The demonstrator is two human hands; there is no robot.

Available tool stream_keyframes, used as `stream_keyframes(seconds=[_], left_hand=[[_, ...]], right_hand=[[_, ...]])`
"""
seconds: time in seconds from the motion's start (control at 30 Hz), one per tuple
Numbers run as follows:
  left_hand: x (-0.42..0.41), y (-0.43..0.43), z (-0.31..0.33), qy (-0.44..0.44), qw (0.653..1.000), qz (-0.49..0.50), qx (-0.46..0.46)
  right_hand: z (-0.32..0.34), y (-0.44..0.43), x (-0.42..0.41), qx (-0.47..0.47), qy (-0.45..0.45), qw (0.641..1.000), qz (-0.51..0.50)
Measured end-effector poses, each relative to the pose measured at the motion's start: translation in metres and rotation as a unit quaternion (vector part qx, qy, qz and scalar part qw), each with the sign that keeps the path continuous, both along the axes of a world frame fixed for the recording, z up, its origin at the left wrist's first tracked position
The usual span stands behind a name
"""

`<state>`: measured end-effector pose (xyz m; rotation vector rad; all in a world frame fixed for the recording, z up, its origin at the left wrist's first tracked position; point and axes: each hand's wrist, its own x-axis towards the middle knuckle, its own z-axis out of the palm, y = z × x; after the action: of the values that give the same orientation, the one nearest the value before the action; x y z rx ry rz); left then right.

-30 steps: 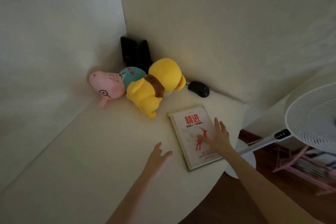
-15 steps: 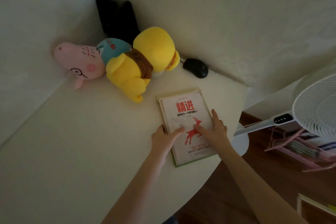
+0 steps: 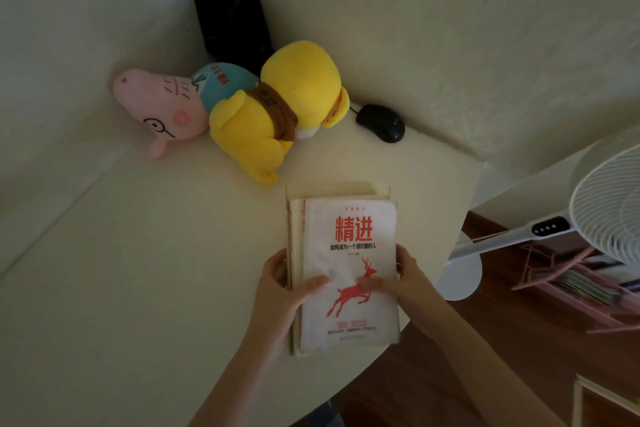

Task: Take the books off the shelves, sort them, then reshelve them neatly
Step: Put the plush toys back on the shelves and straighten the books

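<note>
At the far left a plush pig [image 3: 159,107] lies on its side against the wall, and two dark flat objects [image 3: 232,21] lean upright in the corner behind it; what they are is too dim to tell. A yellow plush [image 3: 277,114] lies half across the pig. All of it is pushed to the back of the table [image 3: 138,253], probably to leave the front as sorting space.

The left hand [image 3: 280,291] holds the left edge of the books [image 3: 349,270], fingers curled round the side and thumb flat on the top cover. The books are a small stack at the table's near right edge: a white one with a red deer on top, and at least one wider, pale one below, showing at the far end. The edges do not line up, so the two-sided hold looks meant to square the stack or carry it as one. Whether it rests on the table or is just clear of it I cannot tell.

A mouse [image 3: 381,123] sits by the wall beyond the books. The right hand [image 3: 405,281] mirrors the left, gripping the stack's right edge with the thumb near the deer, which keeps the top book from sliding.

Right of the table stands a fan [image 3: 609,204], with a pink rack [image 3: 571,281] of books below it, likely the shelf in question.
</note>
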<state>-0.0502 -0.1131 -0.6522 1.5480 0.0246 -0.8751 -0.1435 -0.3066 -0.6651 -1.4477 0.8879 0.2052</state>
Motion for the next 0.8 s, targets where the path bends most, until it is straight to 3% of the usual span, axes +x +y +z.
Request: stream_keyframes(seconds=[0.23, 0.33, 0.43, 0.57, 0.7, 0.8], left_hand=[[0.016, 0.041, 0.039, -0.138, 0.989, -0.049, -0.004], [0.014, 0.052, 0.052, -0.154, 0.985, -0.068, 0.046], [0.004, 0.058, 0.059, -0.145, 0.981, -0.021, 0.127], [0.003, 0.064, 0.038, -0.171, 0.98, -0.022, 0.103], [0.006, 0.067, 0.023, -0.175, 0.981, -0.039, 0.076], [0.009, 0.064, 0.026, -0.195, 0.978, -0.023, 0.074]], right_hand=[[0.02, 0.034, -0.002, -0.091, -0.106, 0.989, 0.05], [0.024, 0.054, 0.005, -0.121, -0.128, 0.981, 0.077], [0.023, 0.065, 0.008, -0.19, -0.135, 0.965, 0.118], [0.022, 0.062, 0.001, -0.253, -0.156, 0.933, 0.2], [0.031, 0.062, 0.001, -0.234, -0.21, 0.944, 0.1], [0.035, 0.06, 0.006, -0.222, -0.244, 0.939, 0.095]])
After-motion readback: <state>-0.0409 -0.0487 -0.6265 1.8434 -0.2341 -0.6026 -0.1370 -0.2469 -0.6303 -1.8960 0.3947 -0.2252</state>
